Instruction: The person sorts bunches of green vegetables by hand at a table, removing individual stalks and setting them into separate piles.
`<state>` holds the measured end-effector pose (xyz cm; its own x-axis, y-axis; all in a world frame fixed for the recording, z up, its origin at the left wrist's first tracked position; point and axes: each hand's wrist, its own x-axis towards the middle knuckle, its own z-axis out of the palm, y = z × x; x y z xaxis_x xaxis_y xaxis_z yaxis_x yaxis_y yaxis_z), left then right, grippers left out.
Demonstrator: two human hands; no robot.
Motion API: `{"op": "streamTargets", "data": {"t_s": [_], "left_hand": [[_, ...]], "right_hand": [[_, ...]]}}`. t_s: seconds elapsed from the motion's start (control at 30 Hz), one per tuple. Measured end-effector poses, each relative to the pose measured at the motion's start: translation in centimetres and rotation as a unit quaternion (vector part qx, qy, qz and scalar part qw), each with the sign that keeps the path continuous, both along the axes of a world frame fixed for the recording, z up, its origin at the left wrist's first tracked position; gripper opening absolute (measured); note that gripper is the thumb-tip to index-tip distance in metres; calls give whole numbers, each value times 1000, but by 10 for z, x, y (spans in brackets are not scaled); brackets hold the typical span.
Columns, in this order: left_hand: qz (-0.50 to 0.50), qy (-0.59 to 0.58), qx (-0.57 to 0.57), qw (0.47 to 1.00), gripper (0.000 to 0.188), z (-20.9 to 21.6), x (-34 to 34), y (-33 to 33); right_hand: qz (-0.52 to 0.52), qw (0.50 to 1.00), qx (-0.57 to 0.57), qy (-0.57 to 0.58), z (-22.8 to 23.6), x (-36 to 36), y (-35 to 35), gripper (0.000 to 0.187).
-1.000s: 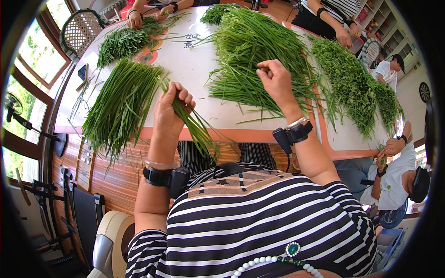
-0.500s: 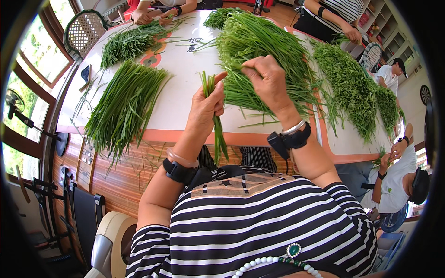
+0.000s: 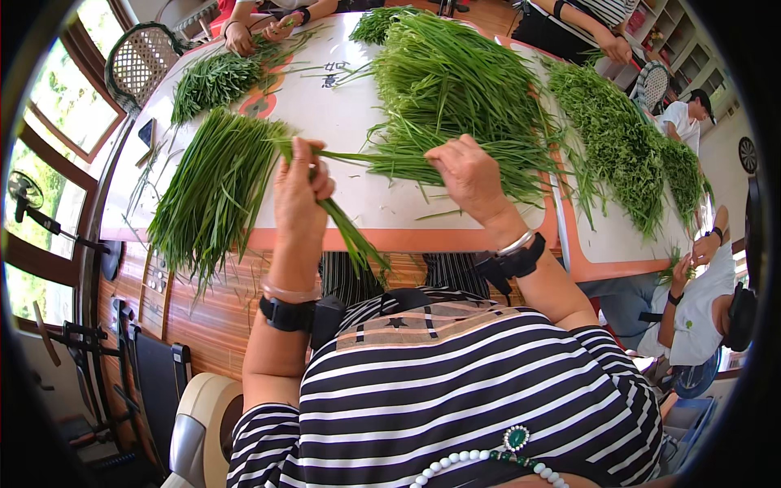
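- Got a slim green bunch (image 3: 351,240) clutched in the left hand (image 3: 301,191), with fingers curled around it and long leaf ends hanging toward 5 o'clock.
- Seeing thin strands (image 3: 346,154) at 3 o'clock of that fist, stretched toward the right hand (image 3: 468,175).
- Curled up over on the right, knuckles and all (can't tell about a strand pinched between those fingertips).
- Wearing a pinkish bangle (image 3: 289,294) and a black strap (image 3: 285,315) on the left wrist, plus a silver bangle (image 3: 517,243) on the right.
- Parked at 9 o'clock of the left hand: a neat pile of long leaves (image 3: 207,187), spilling past the edge of the white table (image 3: 350,203).
- Right at 12 from the right hand: the big green heap (image 3: 464,89). Around 3: a bushier heap (image 3: 610,146).
- Further out, at 11 from the left hand: a co-worker's hands (image 3: 238,38), just beside a smaller pile (image 3: 215,81).
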<state>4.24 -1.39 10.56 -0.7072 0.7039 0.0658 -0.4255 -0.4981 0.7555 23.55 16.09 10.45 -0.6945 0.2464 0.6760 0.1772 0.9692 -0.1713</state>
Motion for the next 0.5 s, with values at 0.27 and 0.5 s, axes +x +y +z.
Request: {"op": "streamTargets", "data": {"t_s": [0.27,0.5], "left_hand": [[-69,-72,22,995,29,-29,-10,-10],[-180,-121,44,975,26,-33,17,-1]], "right_hand": [[-97,994,-50,-26,8,-29,27,12],[-113,981,-94,-124,5,-59,33,10]]}}
